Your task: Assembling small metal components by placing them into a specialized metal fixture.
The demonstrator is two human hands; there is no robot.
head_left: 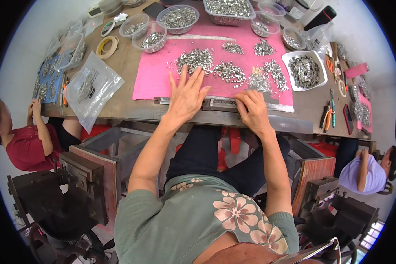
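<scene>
My left hand (185, 95) lies over a pink mat (152, 72) with its fingers spread. Its fingertips reach the near side of a pile of small shiny metal pieces (195, 58). Along the bench's front edge runs a narrow slotted metal bar (220, 102), partly covered by that hand. My right hand (253, 110) bends its fingers and thumb together at the bar's right end; anything small between them is hidden. Just beyond the right hand is a bunch of thin metal pieces (258, 82). A smaller heap of metal pieces (230, 73) sits between the hands, farther back.
A white square bowl (306, 71) of metal pieces stands right of the mat. Clear tubs (179, 18) line the back. Left lie a plastic bag (94, 88) and tape rolls (107, 47); right, pliers (325, 116). A person (28, 143) sits left, another (366, 171) right.
</scene>
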